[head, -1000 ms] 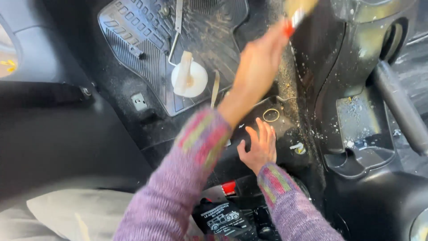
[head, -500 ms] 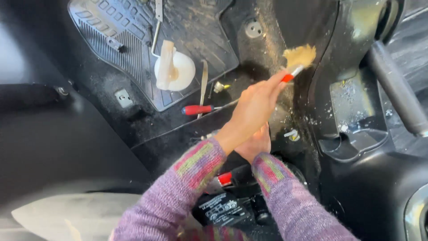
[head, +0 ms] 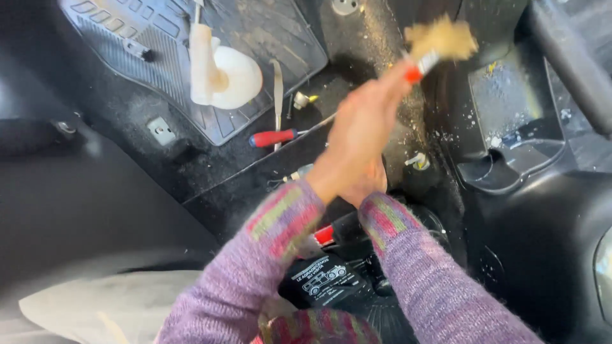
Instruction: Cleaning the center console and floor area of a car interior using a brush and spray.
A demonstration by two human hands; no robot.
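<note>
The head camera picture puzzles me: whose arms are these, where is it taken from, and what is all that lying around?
This is no machine: a person wears a camera on the head, so you look down along their own two arms in purple knitted sleeves. The scene is the inside of a car, looking at its dark floor. The left hand is raised and grips a brush with a red handle and dusty tan bristles, blurred in the picture. The right hand sits just beneath it and is mostly hidden, so I cannot tell whether it holds anything. On the floor lies a ribbed rubber mat, and on it a white plastic container. Near the mat's edge lies a screwdriver with a red handle. Pale dust and crumbs are scattered over the black centre console at the right.
</note>
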